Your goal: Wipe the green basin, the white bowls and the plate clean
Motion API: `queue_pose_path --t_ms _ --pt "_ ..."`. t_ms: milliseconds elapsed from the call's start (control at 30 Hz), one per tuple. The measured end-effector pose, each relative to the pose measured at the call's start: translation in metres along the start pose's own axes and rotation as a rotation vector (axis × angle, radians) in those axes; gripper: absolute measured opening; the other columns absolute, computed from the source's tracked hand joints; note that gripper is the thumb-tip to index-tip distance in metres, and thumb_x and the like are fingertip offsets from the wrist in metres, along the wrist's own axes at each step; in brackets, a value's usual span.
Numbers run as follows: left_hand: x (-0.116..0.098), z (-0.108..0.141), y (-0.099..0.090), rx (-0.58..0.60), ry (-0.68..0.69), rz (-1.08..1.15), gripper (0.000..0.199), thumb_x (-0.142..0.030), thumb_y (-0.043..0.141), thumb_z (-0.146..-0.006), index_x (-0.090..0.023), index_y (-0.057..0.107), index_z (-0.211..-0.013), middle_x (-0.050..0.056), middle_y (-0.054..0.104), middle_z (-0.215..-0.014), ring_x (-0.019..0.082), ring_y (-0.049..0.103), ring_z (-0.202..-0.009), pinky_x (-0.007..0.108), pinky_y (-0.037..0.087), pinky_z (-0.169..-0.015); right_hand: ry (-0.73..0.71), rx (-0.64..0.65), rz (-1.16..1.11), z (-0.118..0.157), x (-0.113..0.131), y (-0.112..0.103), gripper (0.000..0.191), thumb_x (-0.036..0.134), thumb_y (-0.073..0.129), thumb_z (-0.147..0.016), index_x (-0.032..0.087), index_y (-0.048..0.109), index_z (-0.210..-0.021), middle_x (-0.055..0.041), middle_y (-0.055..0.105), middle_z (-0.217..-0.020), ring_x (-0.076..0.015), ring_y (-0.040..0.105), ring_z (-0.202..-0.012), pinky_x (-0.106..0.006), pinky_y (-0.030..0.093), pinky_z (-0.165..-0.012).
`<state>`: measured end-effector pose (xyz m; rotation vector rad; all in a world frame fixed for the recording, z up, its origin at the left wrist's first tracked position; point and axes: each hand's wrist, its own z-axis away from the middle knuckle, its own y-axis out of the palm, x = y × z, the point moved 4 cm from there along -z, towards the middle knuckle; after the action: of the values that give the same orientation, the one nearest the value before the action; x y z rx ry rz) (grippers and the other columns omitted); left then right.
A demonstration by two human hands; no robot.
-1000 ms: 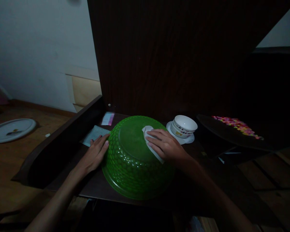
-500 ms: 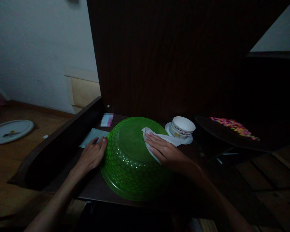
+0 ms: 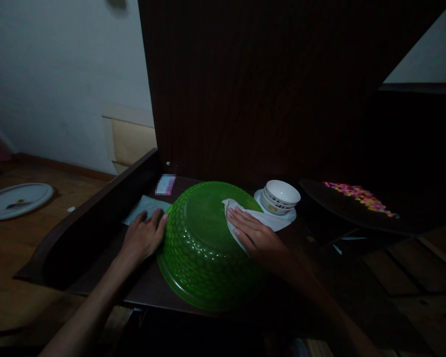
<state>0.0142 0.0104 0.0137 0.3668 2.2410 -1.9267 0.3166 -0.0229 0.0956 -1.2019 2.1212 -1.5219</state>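
Observation:
A large green plastic basin (image 3: 204, 267) with a scaly textured side lies upside down on the dark wooden surface. My left hand (image 3: 144, 234) grips its left side, thumb against the wall, over the edge of a pale blue-green cloth (image 3: 148, 204). On the upturned base, my right hand (image 3: 258, 238) presses a white cloth (image 3: 273, 219) flat under its fingers. The cloth's far end trails down the right side of the basin toward a stack of white bowls (image 3: 282, 192) on a white plate (image 3: 292, 216). The basin's inside is hidden.
A blurred small packet (image 3: 165, 184) lies behind the basin. A raised wooden side board (image 3: 96, 218) borders the left, and a tall dark panel (image 3: 260, 94) stands behind. Colourful small pieces (image 3: 360, 196) lie at right. A white round lid-like object (image 3: 37, 193) is on the floor.
My right hand and the white cloth have slid slightly right and toward me on the basin's base. The basin and my left hand appear shifted a little to the right.

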Motion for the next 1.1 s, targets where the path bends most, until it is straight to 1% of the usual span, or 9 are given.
queue_pose_path --t_ms 167,333,467,600,700,767,833,967,1100 --pt "0.007 0.001 0.004 -0.122 -0.046 -0.042 0.068 -0.061 0.027 -0.094 -0.012 0.060 -0.127 0.022 0.063 -0.134 0.043 0.055 -0.124 0.060 0.038 -0.103 0.019 -0.015 -0.004 0.006 0.000 -0.004 0.046 0.021 0.041 -0.101 0.018 0.049 -0.146 -0.0099 0.052 -0.146 -0.0238 0.044 -0.140 -0.049 0.037 -0.119" --pt "0.009 0.001 0.003 -0.102 -0.034 -0.015 0.067 -0.060 0.026 -0.095 -0.011 0.061 -0.126 0.020 0.069 -0.123 0.041 0.054 -0.127 0.058 0.038 -0.105 0.040 0.016 0.002 0.006 -0.003 -0.002 0.046 0.022 0.041 -0.101 0.018 0.050 -0.146 -0.0106 0.050 -0.148 -0.0250 0.044 -0.140 -0.050 0.038 -0.118" --pt "0.004 0.000 -0.001 -0.083 0.016 0.089 0.063 -0.058 0.022 -0.098 -0.016 0.062 -0.123 0.016 0.073 -0.115 0.038 0.055 -0.127 0.056 0.041 -0.103 0.041 0.031 0.017 0.005 -0.004 -0.001 0.047 0.025 0.041 -0.101 0.017 0.048 -0.147 -0.0108 0.049 -0.149 -0.0255 0.042 -0.142 -0.052 0.038 -0.117" --pt "-0.003 0.000 -0.010 -0.128 0.018 0.202 0.066 -0.060 0.023 -0.097 -0.014 0.060 -0.126 0.018 0.069 -0.123 0.038 0.053 -0.129 0.057 0.037 -0.108 0.045 0.038 0.009 0.004 -0.005 -0.003 0.047 0.027 0.043 -0.101 0.019 0.048 -0.147 -0.0099 0.046 -0.151 -0.0258 0.041 -0.142 -0.052 0.039 -0.117" --pt "-0.016 0.008 -0.026 -0.227 0.021 0.337 0.067 -0.061 0.029 -0.095 -0.012 0.052 -0.135 0.019 0.059 -0.139 0.036 0.046 -0.136 0.057 0.035 -0.112 0.033 0.068 -0.009 0.004 -0.004 -0.004 0.046 0.027 0.044 -0.101 0.020 0.048 -0.147 -0.0091 0.043 -0.153 -0.0259 0.039 -0.144 -0.052 0.037 -0.118" --pt "-0.030 0.019 -0.036 -0.285 0.083 0.436 0.065 -0.060 0.037 -0.094 -0.015 0.048 -0.139 0.018 0.053 -0.145 0.033 0.045 -0.137 0.056 0.035 -0.114 0.021 0.082 -0.021 0.003 -0.003 -0.003 0.045 0.027 0.045 -0.101 0.021 0.051 -0.145 -0.0088 0.044 -0.152 -0.0260 0.038 -0.144 -0.053 0.036 -0.119" --pt "-0.048 0.031 -0.040 -0.277 0.164 0.504 0.061 -0.057 0.043 -0.094 -0.019 0.045 -0.142 0.015 0.049 -0.150 0.032 0.043 -0.140 0.054 0.034 -0.116 0.016 0.088 -0.030 0.002 -0.002 -0.003 0.044 0.027 0.045 -0.101 0.020 0.053 -0.144 -0.0093 0.045 -0.151 -0.0262 0.039 -0.144 -0.053 0.035 -0.119" --pt "-0.075 0.044 -0.034 -0.217 0.247 0.529 0.062 -0.055 0.049 -0.093 -0.023 0.039 -0.145 0.014 0.039 -0.158 0.033 0.038 -0.143 0.058 0.036 -0.114 0.007 0.118 -0.029 0.000 0.005 -0.003 0.043 0.025 0.044 -0.101 0.017 0.054 -0.142 -0.0105 0.047 -0.150 -0.0248 0.041 -0.142 -0.050 0.036 -0.119" --pt "-0.083 0.043 -0.028 -0.261 0.238 0.470 0.070 -0.057 0.059 -0.087 -0.023 0.039 -0.144 0.016 0.033 -0.160 0.036 0.031 -0.147 0.062 0.032 -0.116 -0.031 0.143 -0.042 -0.002 0.015 -0.006 0.044 0.023 0.042 -0.102 0.019 0.052 -0.144 -0.0098 0.047 -0.150 -0.0222 0.042 -0.142 -0.048 0.035 -0.120"
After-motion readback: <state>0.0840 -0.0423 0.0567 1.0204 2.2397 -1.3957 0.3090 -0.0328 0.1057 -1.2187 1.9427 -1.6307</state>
